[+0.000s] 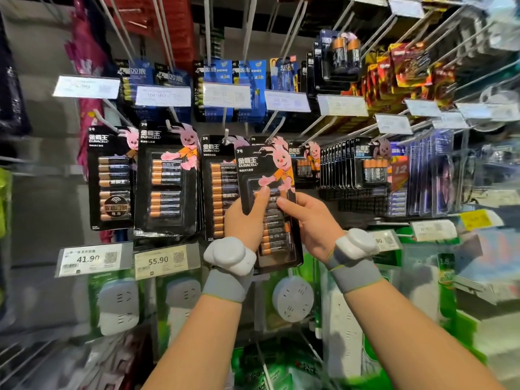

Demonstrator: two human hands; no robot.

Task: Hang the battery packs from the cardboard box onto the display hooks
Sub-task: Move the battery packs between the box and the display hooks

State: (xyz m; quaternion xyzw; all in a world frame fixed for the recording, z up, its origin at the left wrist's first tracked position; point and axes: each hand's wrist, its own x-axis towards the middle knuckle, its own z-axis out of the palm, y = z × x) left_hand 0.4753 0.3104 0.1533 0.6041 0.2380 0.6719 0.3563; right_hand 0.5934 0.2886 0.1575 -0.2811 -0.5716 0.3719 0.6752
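Pinching a black Duracell battery pack [266, 170] between them, your fingers [261, 198] close on its lower half at the centre of the frame. Each thumb lies flat on the clear blister front, and the other fingers are hidden behind the card. Your left hand [246, 220] grips the pack's left edge and your right hand [312, 223] its right edge, thumbs nearly meeting over the batteries. The pack stands upright with a slight tilt, its bunny-printed top just below the tip of a white display hook [271, 129]; you cannot tell whether the hang hole is on the hook. Just behind it, to the left, another Duracell pack [219, 187] hangs on the neighbouring hook. Each wrist carries a grey band [225, 287] with a white device [230, 256]. Further left hang two larger packs [167, 178], with a 41.90 price tag [88, 258] and a 55.90 price tag [159, 260] beneath. Green-boxed power sockets [292, 298] fill the lower frame.
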